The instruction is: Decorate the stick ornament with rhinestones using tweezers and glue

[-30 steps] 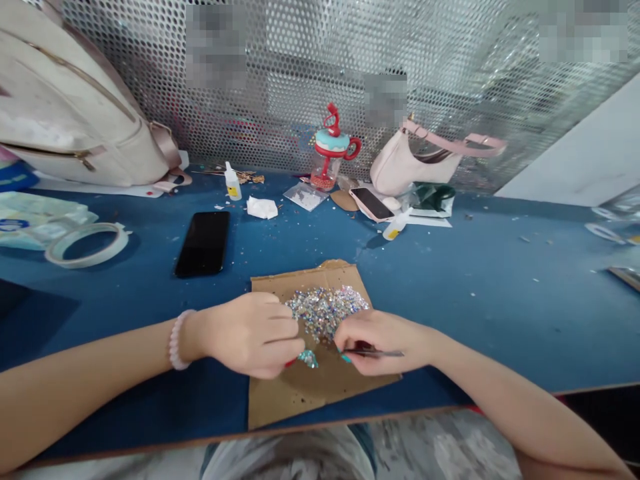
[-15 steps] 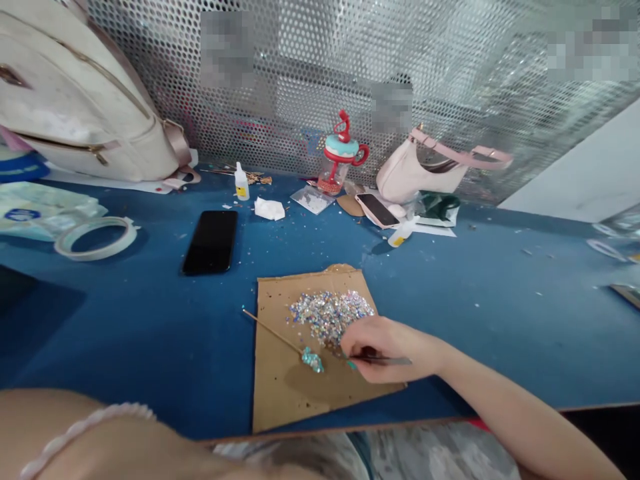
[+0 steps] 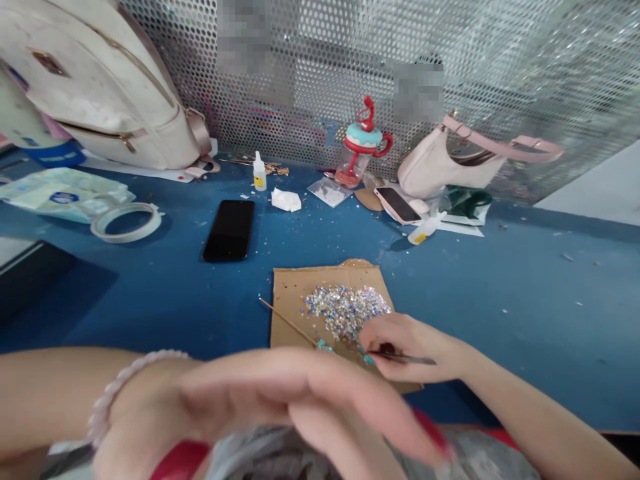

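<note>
My right hand [image 3: 413, 343] is closed around thin dark metal tweezers [image 3: 420, 361], low over the right side of a cardboard sheet [image 3: 287, 277]. Small turquoise bits [image 3: 369, 359] show beside its fingertips. Just behind the fingers spreads a heap of glittering rhinestones [image 3: 345, 308]. On the cardboard lies a thin stick [image 3: 289, 319]; its turquoise-studded tip [image 3: 324, 345] is partly covered. Close to the camera, my left hand [image 3: 250, 393] has long red nails and a bead bracelet. Its fingers are stretched out and apart, with nothing visible in them, hiding the cardboard's near part.
Left of the cardboard lie a black phone [image 3: 229, 231] and a tape roll [image 3: 126, 233]. Farther back are a glue bottle [image 3: 259, 175], crumpled tissue [image 3: 287, 200], a red-handled cup [image 3: 357, 153], a second phone [image 3: 399, 204], a tipped glue bottle [image 3: 424, 231], a handbag [image 3: 433, 163] and a backpack [image 3: 135, 113].
My left hand has come up into the foreground from the lower left. The camera has shifted, so the table appears farther right. My right hand still grips the tweezers beside the rhinestones.
</note>
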`<state>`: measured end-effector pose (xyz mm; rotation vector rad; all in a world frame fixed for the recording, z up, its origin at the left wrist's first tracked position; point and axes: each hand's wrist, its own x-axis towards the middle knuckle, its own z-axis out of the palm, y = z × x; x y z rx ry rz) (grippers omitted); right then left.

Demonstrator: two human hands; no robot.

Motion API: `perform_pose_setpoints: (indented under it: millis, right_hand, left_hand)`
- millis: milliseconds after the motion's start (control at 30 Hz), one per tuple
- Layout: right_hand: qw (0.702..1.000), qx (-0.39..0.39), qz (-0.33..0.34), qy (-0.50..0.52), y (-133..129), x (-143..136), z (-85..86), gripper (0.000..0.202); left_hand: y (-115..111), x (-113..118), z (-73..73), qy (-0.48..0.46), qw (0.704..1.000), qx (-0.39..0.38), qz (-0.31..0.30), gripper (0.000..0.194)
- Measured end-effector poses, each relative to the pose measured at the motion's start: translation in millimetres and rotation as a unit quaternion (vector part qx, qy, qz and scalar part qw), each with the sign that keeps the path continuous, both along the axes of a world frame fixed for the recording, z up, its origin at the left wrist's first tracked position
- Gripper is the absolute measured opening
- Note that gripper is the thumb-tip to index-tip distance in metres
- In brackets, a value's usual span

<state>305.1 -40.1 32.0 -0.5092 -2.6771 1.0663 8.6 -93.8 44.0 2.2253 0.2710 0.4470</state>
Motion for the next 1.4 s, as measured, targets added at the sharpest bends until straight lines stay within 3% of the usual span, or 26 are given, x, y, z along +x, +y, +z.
perform_pose_setpoints:
  millis: [67, 100, 133, 200, 300, 367, 500, 667, 967, 1200, 1400]
  right_hand:
    - [1.0, -0.001, 0.001, 0.005, 0, -1, 1.1, 0.009]
    - [1.0, -0.002, 0.002, 0.007, 0, -1, 1.6, 0.009]
    - [1.0, -0.004, 0.004, 0.007, 0, -2, 2.0, 0.009]
    - [1.0, -0.01, 0.008, 0.005, 1, -2, 2.3, 0.008]
    - [1.0, -0.015, -0.002, -0.005, 1, -1, 1.7, 0.004]
    - [1.0, -0.016, -0.013, -0.014, 1, 0, 1.3, 0.002]
    - [0.999, -0.003, -0.027, -0.023, 0, 0, 0.9, 0.009]
    - [0.999, 0.018, -0.043, 0.003, -1, -1, -2.7, 0.013]
    - [0.998, 0.027, -0.053, 0.015, -1, -2, -6.6, 0.013]
    - [0.998, 0.034, -0.053, 0.021, -2, -3, -8.3, 0.011]
    - [0.998, 0.029, -0.055, 0.017, -3, -3, -8.8, 0.013]
  left_hand:
    - [14, 8, 17.5, -0.054, 0.986, -0.135, -0.077, 0.04]
    - [22, 13, 24.8, -0.076, 0.979, -0.16, -0.1, 0.036]
    - [31, 17, 30.2, -0.068, 0.983, -0.149, -0.087, 0.029]
    - [48, 24, 34.1, -0.049, 0.998, -0.036, -0.03, 0.017]
    - [66, 30, 25.4, 0.073, 0.98, 0.178, 0.04, 0.013]
    - [71, 29, 16.1, 0.153, 0.958, 0.238, 0.043, 0.006]
    - [75, 24, 3.2, 0.222, 0.938, 0.267, 0.019, 0.004]
    - [74, 20, 1.2, 0.234, 0.932, 0.276, 0.007, 0.006]
    - [67, 14, -4.4, 0.197, 0.928, 0.316, 0.03, 0.015]
    - [58, 17, -19.9, 0.233, 0.892, 0.384, 0.05, 0.019]
    - [58, 9, -18.5, 0.215, 0.909, 0.354, 0.056, 0.015]
